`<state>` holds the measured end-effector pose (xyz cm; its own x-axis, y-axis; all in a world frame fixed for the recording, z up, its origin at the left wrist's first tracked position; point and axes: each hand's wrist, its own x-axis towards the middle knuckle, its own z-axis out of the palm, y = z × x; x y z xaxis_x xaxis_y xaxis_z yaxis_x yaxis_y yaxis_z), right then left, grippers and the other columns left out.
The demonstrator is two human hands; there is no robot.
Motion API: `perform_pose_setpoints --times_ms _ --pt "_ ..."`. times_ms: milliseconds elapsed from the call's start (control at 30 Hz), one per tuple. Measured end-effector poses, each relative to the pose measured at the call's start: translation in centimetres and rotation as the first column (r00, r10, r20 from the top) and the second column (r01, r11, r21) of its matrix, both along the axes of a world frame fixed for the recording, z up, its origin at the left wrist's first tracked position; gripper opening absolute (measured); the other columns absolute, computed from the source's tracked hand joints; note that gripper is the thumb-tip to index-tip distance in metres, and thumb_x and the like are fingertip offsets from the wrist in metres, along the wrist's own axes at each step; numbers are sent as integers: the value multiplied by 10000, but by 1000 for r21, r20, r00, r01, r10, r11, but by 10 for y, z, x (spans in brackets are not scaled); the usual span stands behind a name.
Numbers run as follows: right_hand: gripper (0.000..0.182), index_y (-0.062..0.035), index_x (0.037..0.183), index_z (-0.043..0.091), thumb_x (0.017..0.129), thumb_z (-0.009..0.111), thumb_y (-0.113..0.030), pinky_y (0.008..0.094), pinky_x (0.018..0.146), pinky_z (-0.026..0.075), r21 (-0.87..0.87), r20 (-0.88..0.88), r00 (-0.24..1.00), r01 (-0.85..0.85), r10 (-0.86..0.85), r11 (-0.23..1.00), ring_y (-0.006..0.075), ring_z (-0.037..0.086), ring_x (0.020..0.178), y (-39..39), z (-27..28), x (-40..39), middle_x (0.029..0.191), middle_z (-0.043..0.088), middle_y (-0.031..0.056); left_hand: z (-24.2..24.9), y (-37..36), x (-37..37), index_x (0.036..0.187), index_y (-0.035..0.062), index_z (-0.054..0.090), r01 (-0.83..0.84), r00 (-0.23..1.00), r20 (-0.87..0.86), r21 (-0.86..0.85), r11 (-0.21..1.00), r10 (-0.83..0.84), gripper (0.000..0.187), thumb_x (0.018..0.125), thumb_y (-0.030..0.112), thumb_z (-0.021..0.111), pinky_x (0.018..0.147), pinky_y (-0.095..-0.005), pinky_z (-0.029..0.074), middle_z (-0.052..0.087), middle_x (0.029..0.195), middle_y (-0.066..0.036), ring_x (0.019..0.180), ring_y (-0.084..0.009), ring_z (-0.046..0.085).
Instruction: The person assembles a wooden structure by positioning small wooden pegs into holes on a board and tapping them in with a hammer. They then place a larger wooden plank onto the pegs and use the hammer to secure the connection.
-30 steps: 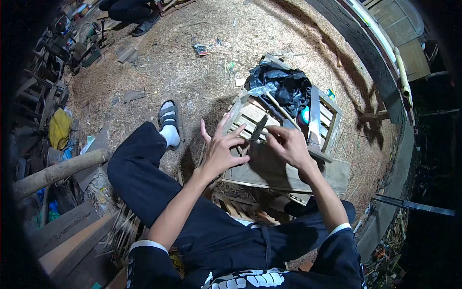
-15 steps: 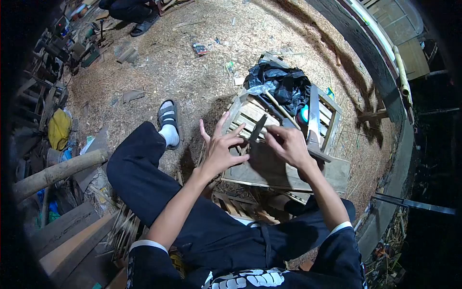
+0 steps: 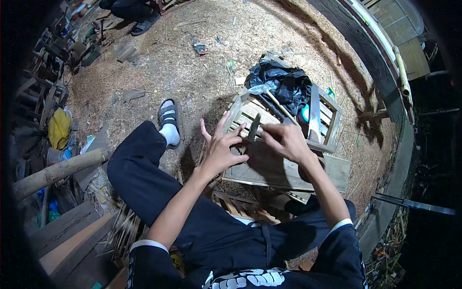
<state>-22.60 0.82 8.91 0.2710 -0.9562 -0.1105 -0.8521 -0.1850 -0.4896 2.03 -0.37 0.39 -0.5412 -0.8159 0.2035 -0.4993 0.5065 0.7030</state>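
Observation:
My right hand [image 3: 287, 142] is closed, thumb and fingers pinched beside a dark, narrow knife blade [image 3: 255, 127] that stands up over the wooden stool. A light strip [image 3: 321, 146] shows beyond my right wrist; whether it joins the knife as a handle is hidden. My left hand [image 3: 224, 148] is just left of the blade, thumb and fingers apart and curved in a C, with nothing clear to see between them. Under both hands is a slatted wooden stool or crate [image 3: 337, 171], with a flat board along its near side.
On the stool's far part lie a hammer [image 3: 279, 103], a black plastic bag [image 3: 284, 82], a hand saw [image 3: 314, 113] and a turquoise-capped item [image 3: 304, 113]. Wood shavings cover the ground. A bamboo pole [image 3: 60, 171] juts in at left. Another person's foot [image 3: 143, 28] is at top left.
My right hand has shifted slightly left, and the knife blade has moved a little left and stands more upright. The light strip by my wrist has moved up. My left hand has stayed put.

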Motion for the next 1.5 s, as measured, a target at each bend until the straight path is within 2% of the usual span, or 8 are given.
perform_pose_setpoints --times_ms 533,700,1000,1033,1200,1267,1400,1500 --pt "320 -138 1115 803 946 697 -388 466 699 573 61 -186 969 -155 164 986 381 728 777 -1 8 4 859 758 184 -1 -1 1 919 179 842 -1 1000 -12 6 1000 1 338 642 363 902 1180 -751 -193 675 1462 92 1621 -303 229" --pt "310 -133 1132 801 954 692 -362 459 712 581 -60 11 997 -78 79 995 372 737 805 3 5 1 934 772 165 -1 0 -1 866 188 834 -2 999 -44 -26 1000 1 324 617 377 922 1172 -784 -167 673 1466 71 1618 -321 231" --pt "277 -118 1142 808 927 736 -277 403 668 579 -141 -68 986 -162 154 977 296 745 738 13 19 16 895 773 112 0 1 -1 1186 208 827 -30 998 -46 34 999 31 579 638 374 916 1187 -730 -198 718 1392 -9 1623 -270 231" --pt "265 -126 1144 805 910 756 -241 418 624 556 -50 -250 944 -236 216 971 291 720 688 12 26 19 840 743 91 0 0 -1 1228 204 815 -9 999 -33 6 1000 9 622 638 374 917 1188 -728 -199 724 1377 -27 1622 -268 234" --pt "251 -141 1145 799 926 729 -243 435 606 540 -263 2 999 -44 47 964 301 709 677 18 24 23 817 724 78 -4 3 -4 1126 192 846 -58 993 -98 47 997 62 527 625 342 908 1198 -720 -196 701 1427 14 1622 -277 233" --pt "250 -127 1147 798 930 731 -233 426 603 540 -202 -91 994 -71 54 977 302 708 674 20 22 18 829 730 86 -1 1 -3 863 177 837 -18 998 -64 -13 1000 17 324 664 421 913 1177 -777 -177 669 1472 64 1613 -322 236" --pt "251 -100 1168 790 934 749 -181 405 613 554 -205 -61 998 11 -24 979 310 713 682 28 10 14 877 750 119 -3 -1 -2 786 166 797 5 1000 -23 -15 1000 -6 318 662 425 931 1177 -788 -164 656 1487 78 1614 -328 230" --pt "246 -106 1171 784 939 749 -181 411 605 556 -240 7 997 76 -76 968 310 715 676 36 7 16 863 741 123 -2 -1 -2 961 166 834 11 1000 10 13 1000 -11 395 667 415 921 1195 -732 -192 659 1485 81 1619 -325 225"
